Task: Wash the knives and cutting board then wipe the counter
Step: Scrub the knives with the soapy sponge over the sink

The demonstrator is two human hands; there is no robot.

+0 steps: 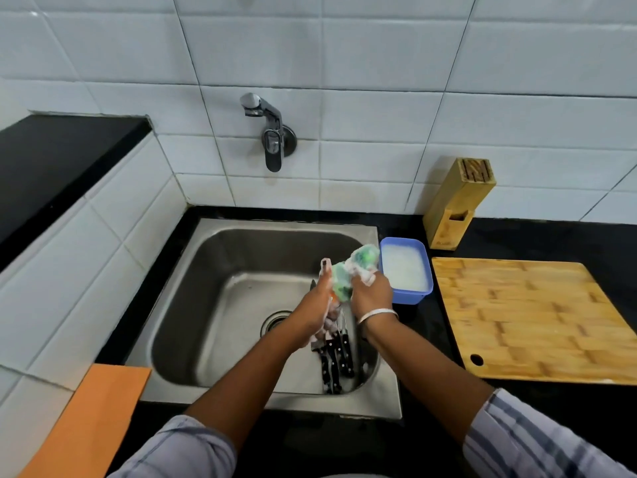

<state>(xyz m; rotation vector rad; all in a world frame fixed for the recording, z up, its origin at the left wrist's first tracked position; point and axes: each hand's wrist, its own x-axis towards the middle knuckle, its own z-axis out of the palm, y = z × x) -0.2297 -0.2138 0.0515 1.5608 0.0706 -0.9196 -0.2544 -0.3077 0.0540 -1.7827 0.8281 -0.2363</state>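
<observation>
At frame centre, over the steel sink [220, 270], both hands work the knife-washing step: the left hand [319, 301] closes around a soapy knife [313, 286], the right hand [370, 293] squeezes a foamy green scrubber [344, 281]. Next probably comes rinsing, since the tap [267, 132] looks off. More black-handled knives [336, 357] lie in the sink, the blue tub [406, 294] holds soapy water, and the cutting board [531, 319] waits right, unwashed
</observation>
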